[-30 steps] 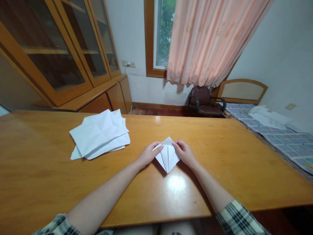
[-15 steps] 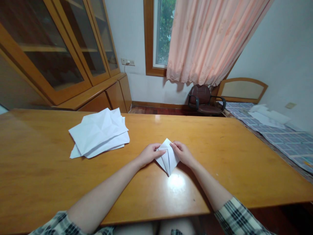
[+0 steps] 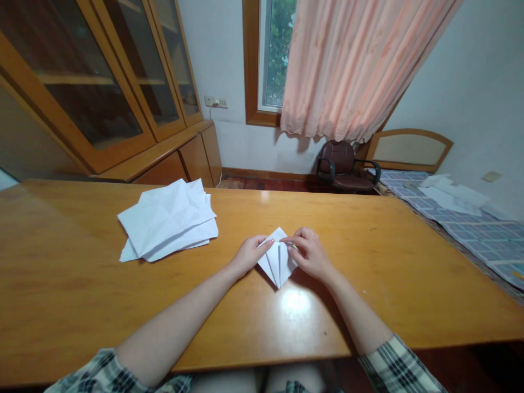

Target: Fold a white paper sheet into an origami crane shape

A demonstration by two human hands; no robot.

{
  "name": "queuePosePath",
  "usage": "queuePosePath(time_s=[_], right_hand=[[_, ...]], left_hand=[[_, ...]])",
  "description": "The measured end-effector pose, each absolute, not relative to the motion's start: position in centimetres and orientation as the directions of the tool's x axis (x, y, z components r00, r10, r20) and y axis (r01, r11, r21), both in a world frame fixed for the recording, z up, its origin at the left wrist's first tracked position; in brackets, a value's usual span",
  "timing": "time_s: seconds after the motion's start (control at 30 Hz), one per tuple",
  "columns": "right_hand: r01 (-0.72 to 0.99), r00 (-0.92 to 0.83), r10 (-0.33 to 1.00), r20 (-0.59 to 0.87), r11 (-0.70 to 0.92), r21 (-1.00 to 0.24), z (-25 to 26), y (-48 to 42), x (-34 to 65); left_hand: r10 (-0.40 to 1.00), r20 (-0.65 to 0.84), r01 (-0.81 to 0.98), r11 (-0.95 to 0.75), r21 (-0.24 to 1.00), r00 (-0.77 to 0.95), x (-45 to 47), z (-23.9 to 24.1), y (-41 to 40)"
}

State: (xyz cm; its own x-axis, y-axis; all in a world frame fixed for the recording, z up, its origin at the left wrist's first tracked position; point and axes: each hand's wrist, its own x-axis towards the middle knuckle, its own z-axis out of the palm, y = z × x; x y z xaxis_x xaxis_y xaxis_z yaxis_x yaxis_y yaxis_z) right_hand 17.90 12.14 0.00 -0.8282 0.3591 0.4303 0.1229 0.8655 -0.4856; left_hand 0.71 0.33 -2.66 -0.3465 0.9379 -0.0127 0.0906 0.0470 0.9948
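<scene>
A small white folded paper piece [image 3: 277,263], kite-shaped with its point toward me, lies on the wooden table [image 3: 61,284]. My left hand [image 3: 248,254] rests on its left edge, fingers pressing the upper left flap. My right hand [image 3: 310,254] covers its right side, with fingertips pinching the paper near the top centre crease. Both forearms reach in from the bottom, with plaid sleeves at the elbows.
A loose pile of creased white sheets [image 3: 168,219] lies on the table to the left of my hands. Wooden glass-door cabinets [image 3: 102,87] stand at the left. A dark office chair [image 3: 341,166] sits under the pink curtain [image 3: 352,65]. A bed with patterned cover [image 3: 470,224] is at the right.
My right fingers have moved left across the paper's top toward the centre crease, and the right flap now lies folded inward. My left hand has stayed on the left edge.
</scene>
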Motion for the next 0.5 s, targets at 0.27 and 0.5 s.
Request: queuePosePath(time_s=[0.27,0.5], right_hand=[[0.005,-0.855,0.350,0.384,0.745,-0.667,-0.1,12.8,18.0],[0.023,-0.904,0.306,0.298,0.732,-0.681,0.1,14.2,19.0]], left_hand=[[0.927,0.013,0.089,0.022,0.996,-0.375,0.5,-2.9,0.4],[0.879,0.225,0.511,0.025,0.859,-0.421,-1.0,-3.1,0.2]])
